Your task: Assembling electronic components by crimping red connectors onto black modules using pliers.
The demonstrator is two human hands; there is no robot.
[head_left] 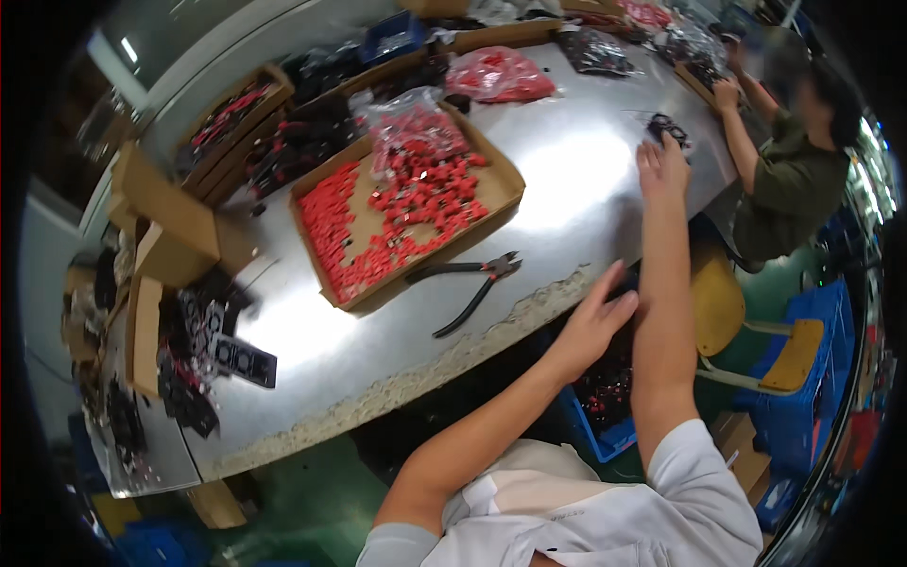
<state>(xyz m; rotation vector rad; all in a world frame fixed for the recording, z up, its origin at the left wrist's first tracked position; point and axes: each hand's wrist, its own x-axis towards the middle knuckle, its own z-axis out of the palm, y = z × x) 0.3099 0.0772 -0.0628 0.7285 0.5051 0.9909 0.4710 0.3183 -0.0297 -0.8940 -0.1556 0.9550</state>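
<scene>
My right hand (664,170) is stretched far over the metal table, its fingers extended and spread. Its fingertips reach a small black part (668,128) on the tabletop; I see no closed grip on it. Closer to me, my left hand (597,326) hangs by the table's front edge beside my right forearm, fingers straight, thumb apart, nothing in it. Black-handled cutting pliers (479,274) lie with handles spread near that edge. Behind them stands a shallow cardboard tray (504,170) holding many small red parts (326,217) and a clear bag (416,123) of more.
A bag of red parts (498,74) and dark bagged parts (597,50) sit at the back. Cardboard boxes (175,241) and black fan-like pieces (241,359) crowd the left. At right, a co-worker (798,180) works near a yellow chair (720,295). The table's front edge (453,364) is rough.
</scene>
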